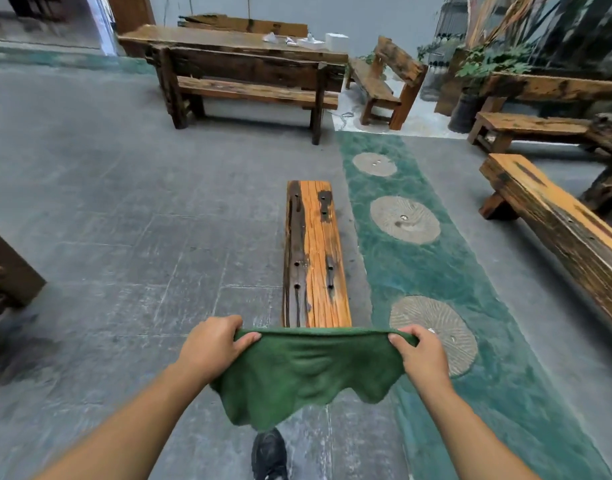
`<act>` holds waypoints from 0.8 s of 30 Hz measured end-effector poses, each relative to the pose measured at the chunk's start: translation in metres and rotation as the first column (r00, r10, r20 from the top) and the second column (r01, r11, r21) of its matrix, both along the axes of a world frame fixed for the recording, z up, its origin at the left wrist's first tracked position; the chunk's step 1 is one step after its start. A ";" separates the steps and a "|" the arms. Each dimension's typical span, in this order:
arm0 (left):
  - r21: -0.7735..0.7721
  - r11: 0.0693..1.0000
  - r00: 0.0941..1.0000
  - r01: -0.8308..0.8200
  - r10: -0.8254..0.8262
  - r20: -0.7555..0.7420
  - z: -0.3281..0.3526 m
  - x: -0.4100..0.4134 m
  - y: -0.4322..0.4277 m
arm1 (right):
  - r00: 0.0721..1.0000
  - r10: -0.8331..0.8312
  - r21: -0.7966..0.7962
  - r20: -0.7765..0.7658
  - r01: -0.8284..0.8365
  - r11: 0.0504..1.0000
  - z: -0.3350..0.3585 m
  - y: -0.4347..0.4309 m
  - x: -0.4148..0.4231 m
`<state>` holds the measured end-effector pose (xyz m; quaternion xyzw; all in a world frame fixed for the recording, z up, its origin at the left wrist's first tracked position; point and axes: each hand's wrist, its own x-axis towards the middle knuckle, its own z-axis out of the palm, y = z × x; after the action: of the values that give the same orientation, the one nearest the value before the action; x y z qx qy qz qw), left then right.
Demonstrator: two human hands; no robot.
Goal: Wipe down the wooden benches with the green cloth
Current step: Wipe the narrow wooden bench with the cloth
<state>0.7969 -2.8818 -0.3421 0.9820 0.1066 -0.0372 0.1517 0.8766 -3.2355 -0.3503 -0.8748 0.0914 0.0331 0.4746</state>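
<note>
Below the green cloth [304, 372], a dark shoe [269, 453] stands on the grey floor. Both the left hand [212, 346] and right hand [423, 355] pinch the cloth's upper corners, stretching it in the air just short of the narrow bench [315, 258]. Better to fold it into a pad, then wipe lengthwise along the grain, working round the dark knots. Cloth hides the bench's near end. Beyond it, other benches [256, 90] are partly cut off.

A green carpet strip [432, 271] with round stone discs [405, 220] lay on the grey floor [107, 202]; a black shoe [269, 453] stood below.
</note>
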 end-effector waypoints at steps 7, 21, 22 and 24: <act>-0.080 0.992 0.989 0.098 -0.105 -0.099 -0.035 0.114 0.032 | 0.995 -0.007 -0.082 -0.095 -0.001 0.997 -0.043 0.032 0.096; -0.140 0.989 0.935 0.039 -0.086 -0.344 -0.180 0.261 0.025 | 0.941 -0.027 -0.058 -0.337 0.008 0.998 -0.209 0.021 0.268; -0.131 0.991 0.929 0.032 -0.078 -0.361 -0.188 0.271 0.025 | 0.941 -0.027 -0.070 -0.336 0.004 0.998 -0.218 0.022 0.279; -0.109 0.993 0.914 0.036 -0.077 -0.399 -0.216 0.295 0.025 | 0.935 -0.032 -0.101 -0.353 -0.004 0.995 -0.247 0.023 0.303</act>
<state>1.0923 -2.8566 -0.5584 0.9472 0.1050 -0.2481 0.1738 1.1800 -3.2123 -0.5971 -0.8765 0.1831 0.1823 0.4062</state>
